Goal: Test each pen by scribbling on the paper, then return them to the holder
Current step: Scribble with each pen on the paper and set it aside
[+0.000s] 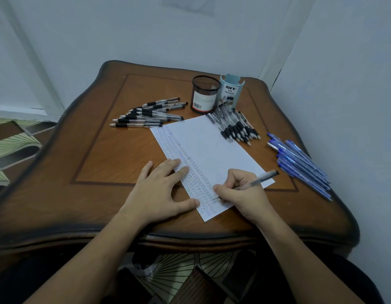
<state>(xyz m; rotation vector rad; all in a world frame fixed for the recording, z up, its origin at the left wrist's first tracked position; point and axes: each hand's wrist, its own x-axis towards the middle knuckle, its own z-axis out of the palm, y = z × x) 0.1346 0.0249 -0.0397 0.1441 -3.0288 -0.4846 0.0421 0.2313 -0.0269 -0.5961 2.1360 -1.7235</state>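
While open wood fills the left half of the scalloped brown wooden table (pixel 91 150), the slanted white paper sheet (pixel 212 148) lies at centre. The left hand (pixel 159 189), fingers flat and spread, presses its left edge. The right hand (pixel 243 194) pinches a clear plastic pen (pixel 262 177), tip on the sheet. The black mesh holder (pixel 204 94) stands at upper centre.

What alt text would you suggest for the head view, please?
The right hand holds a pen tip-down on paper that the left hand presses flat on a wooden table; three piles of pens and two holders lie beyond.
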